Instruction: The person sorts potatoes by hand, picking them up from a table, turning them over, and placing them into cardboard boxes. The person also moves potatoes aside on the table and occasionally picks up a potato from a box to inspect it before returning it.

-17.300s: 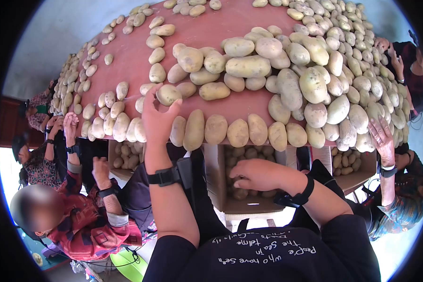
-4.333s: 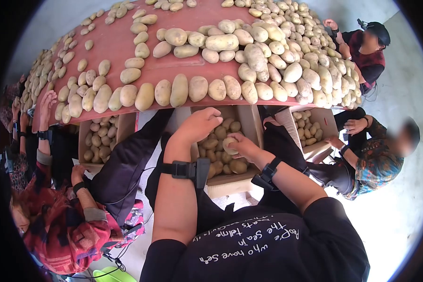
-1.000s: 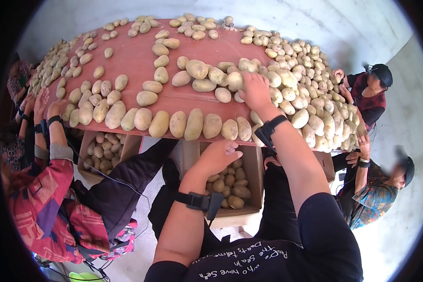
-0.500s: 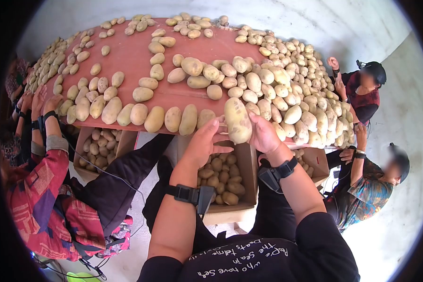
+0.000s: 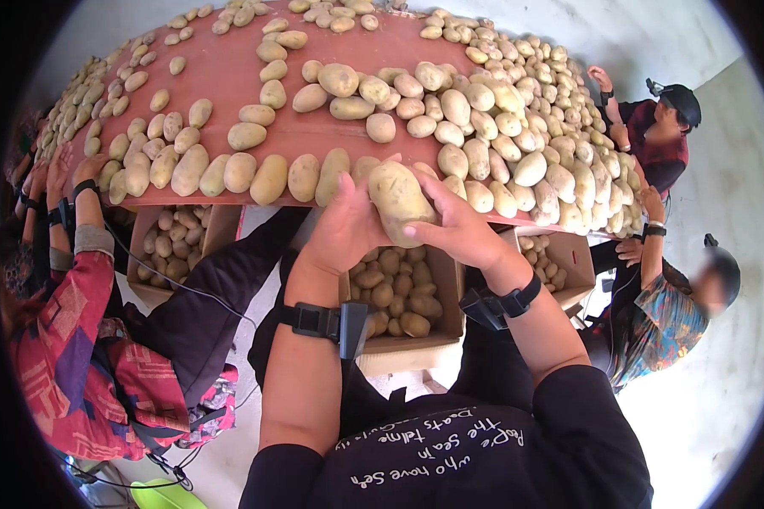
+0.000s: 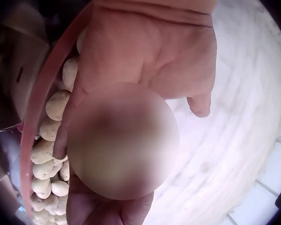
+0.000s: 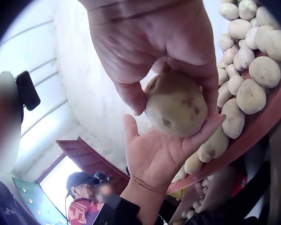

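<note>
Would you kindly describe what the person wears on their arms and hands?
Both hands are bare. The left hand and right hand each have a black strap at the wrist carrying a small black camera unit. The forearms are uncovered; black sleeves are pushed up to about the elbows, on a black top with white lettering.

Potato (image 5: pixel 396 200) in my hands was pale tan with brown specks. Table (image 5: pixel 221 76) was reddish-brown. Box (image 5: pixel 399 352) below was plain brown cardboard. My shirt (image 5: pixel 450 458) was black with white lettering. Neighbour's sleeve (image 5: pixel 68 339) was red patterned.
</note>
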`<state>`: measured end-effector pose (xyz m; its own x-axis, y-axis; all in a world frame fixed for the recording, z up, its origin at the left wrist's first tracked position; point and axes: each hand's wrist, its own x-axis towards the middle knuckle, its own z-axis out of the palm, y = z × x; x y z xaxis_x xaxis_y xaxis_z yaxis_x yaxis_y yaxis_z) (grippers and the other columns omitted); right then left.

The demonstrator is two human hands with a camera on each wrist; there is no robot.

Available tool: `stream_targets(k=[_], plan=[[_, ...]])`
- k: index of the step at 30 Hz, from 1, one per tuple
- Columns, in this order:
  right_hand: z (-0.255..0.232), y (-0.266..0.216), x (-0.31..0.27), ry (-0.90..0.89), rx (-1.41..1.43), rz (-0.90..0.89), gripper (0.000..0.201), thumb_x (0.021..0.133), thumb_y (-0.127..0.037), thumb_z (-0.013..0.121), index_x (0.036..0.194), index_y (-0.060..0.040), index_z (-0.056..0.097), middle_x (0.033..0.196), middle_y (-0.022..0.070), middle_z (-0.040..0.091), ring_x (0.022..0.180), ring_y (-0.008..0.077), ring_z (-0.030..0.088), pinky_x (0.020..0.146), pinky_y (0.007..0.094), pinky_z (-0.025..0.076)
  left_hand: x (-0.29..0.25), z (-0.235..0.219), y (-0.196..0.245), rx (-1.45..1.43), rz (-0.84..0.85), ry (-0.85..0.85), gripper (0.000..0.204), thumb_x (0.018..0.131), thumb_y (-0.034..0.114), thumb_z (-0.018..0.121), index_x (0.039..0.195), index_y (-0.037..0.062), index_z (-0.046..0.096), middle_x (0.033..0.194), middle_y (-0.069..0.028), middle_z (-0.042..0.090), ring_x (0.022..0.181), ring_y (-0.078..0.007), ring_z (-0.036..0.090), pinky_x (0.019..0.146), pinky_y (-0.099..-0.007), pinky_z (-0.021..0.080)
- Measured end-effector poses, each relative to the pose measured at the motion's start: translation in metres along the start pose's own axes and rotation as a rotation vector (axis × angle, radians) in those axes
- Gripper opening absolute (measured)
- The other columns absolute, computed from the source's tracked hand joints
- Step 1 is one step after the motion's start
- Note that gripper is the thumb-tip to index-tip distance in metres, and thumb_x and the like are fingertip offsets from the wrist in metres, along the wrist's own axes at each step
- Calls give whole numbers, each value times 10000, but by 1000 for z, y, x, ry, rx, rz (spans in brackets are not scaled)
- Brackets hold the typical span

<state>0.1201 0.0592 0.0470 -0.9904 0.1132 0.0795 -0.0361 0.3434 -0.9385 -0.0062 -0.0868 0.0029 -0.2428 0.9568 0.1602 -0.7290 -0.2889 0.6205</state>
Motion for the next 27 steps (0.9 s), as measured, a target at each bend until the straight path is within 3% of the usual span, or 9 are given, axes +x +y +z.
stream_targets(k=[1,5,8,12,17,21,24,27], plan=[[3,0,-1,17,113,54,793,841,-200,712,1489,-7,298,1436,129,423,1331,198,408,1112,347,331,-2,4,3,19,-15,-5,923,916,763,254,1549,95,188,1504,-130,371,1367,-262,410,1050,-454,434],[8,13,-19,-56,308,99,763,826,-127,684,1484,-13,316,1414,116,450,1316,193,424,1106,340,338,-8,-11,10,136,-73,-21,952,914,773,238,1535,52,243,1509,-146,370,1383,-272,387,1091,-469,369],[19,48,-39,-142,521,326,761,818,-117,686,1480,-13,326,1395,111,471,1297,187,441,1099,338,347,-8,-15,17,287,-18,89,964,913,774,229,1516,24,279,1533,-161,353,1411,-282,352,1099,-494,337],[38,131,-68,-90,594,676,755,793,-150,711,1452,-1,373,1309,134,545,1195,212,538,1006,324,436,-4,-19,16,236,91,140,878,969,683,244,1483,-27,307,1493,-202,404,1387,-296,393,1102,-478,350],[39,217,-84,57,175,886,752,775,-193,714,1425,21,405,1218,197,609,1104,278,611,921,347,493,-4,-24,13,160,150,178,780,1009,592,262,1451,-46,347,1456,-221,441,1361,-306,430,1101,-476,368],[33,240,-90,148,-177,896,684,809,-245,653,1386,55,438,1169,281,627,1083,352,629,920,378,497,-1,-24,11,179,151,191,764,1016,576,268,1445,-50,352,1444,-216,455,1348,-301,444,1091,-473,383],[30,265,-100,33,-570,758,547,836,-296,605,1289,9,568,1124,272,652,1055,373,633,914,394,494,0,-23,10,187,144,194,754,1019,568,271,1443,-49,356,1436,-213,464,1334,-299,459,1082,-466,394],[22,274,-98,-233,-448,815,453,862,-244,609,1267,-41,606,1088,179,679,893,247,667,761,350,534,2,-23,8,200,143,202,748,1019,566,276,1440,-46,362,1429,-210,473,1323,-298,470,1078,-460,400]])
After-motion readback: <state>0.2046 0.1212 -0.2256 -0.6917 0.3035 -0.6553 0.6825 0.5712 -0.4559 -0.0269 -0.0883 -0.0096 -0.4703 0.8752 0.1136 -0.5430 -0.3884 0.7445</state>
